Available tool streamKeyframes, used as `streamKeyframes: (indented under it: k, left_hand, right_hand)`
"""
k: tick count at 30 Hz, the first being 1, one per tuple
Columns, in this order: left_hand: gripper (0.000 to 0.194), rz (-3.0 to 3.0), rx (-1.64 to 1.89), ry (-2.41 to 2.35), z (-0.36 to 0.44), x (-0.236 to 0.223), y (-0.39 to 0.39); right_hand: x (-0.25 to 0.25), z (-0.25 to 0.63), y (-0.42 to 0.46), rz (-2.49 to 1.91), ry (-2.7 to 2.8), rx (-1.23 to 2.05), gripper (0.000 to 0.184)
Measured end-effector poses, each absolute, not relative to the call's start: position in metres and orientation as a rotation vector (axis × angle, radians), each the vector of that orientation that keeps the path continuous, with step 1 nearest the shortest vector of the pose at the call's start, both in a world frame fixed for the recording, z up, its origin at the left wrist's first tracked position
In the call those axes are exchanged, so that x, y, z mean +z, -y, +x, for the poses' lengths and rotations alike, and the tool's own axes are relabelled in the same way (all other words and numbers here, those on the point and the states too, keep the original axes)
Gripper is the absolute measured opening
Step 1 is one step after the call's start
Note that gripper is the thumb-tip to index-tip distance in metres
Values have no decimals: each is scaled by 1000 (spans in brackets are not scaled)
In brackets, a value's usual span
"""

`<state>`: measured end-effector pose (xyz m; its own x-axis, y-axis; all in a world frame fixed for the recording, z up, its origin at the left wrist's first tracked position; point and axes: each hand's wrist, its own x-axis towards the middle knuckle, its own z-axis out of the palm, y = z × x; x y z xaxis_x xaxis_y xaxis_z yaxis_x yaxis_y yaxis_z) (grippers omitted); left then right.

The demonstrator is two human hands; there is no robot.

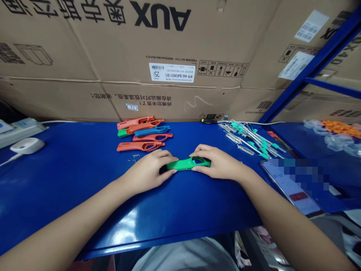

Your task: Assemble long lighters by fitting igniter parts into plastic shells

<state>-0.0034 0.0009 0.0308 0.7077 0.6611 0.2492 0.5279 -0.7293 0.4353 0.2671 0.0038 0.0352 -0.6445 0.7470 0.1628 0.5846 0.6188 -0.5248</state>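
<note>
A green plastic lighter casing [184, 164] with an oval opening lies level between my two hands, just over the blue table. My left hand [153, 169] pinches its solid end between thumb and fingers. Around the other end, beside the opening, my right hand [216, 162] is closed. Beyond my left hand lies a pile of similar casings: several orange-red ones [135, 146], a blue one [153, 131] and a green one [122, 133]. Small screws [135, 156] are scattered between that pile and my left hand.
At the back right lie metal rods with teal parts [254, 137] and a yellow-black screwdriver [209, 121]. A phone [290, 188] rests at the right. Cardboard sheets [121, 49] stand behind the blue table [70, 162]. A white round device [27, 145] and power strip [21, 131] sit at the left.
</note>
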Motion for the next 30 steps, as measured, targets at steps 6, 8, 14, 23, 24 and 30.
streamKeyframes:
  k: [6,8,14,23,24,30]
  left_hand:
    - [27,2596,529,-942,-3,33,0]
    - [27,2586,538,-948,-3,31,-1]
    - [29,2596,545,-987,-2,26,-2]
    - [25,2974,230,-1138,0,37,9]
    - [24,2987,231,-1153,0,37,10]
    - [21,2963,287,-1161,-2,35,6]
  right_hand:
    - [33,268,-5,-1102,2506,550,36]
    - [31,267,-6,-1117,2494,554,38]
    - [27,266,-7,-1193,2457,611,42]
    - [27,258,0,-1115,2671,255,44]
    - [28,256,0,-1117,2700,203,44]
    - [29,252,1,-1128,2767,109,43]
